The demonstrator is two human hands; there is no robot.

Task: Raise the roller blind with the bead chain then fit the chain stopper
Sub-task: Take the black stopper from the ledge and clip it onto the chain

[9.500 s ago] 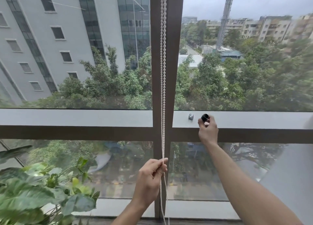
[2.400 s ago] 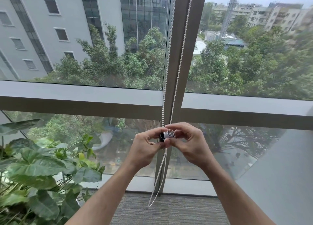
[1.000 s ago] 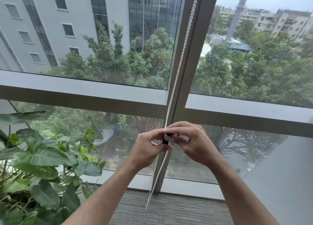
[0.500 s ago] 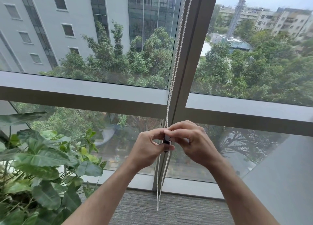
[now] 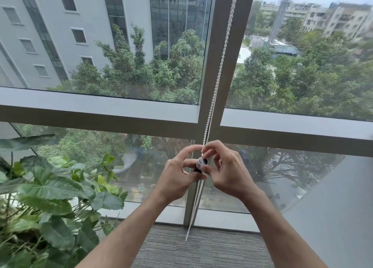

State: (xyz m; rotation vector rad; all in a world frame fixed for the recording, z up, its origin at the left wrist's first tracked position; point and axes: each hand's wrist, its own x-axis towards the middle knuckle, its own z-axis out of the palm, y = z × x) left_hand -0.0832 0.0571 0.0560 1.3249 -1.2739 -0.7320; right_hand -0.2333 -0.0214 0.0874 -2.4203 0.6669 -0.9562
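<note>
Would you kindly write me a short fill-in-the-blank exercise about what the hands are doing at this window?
1. Both hands hold a small stopper on the white bead ____.
2. The chain hangs in front of the window's vertical ____.
3. The leafy plant stands on the person's ____ side.
4. The left hand and right hand meet ____ the horizontal frame bar.

Missing words: chain; frame post; left; below
</note>
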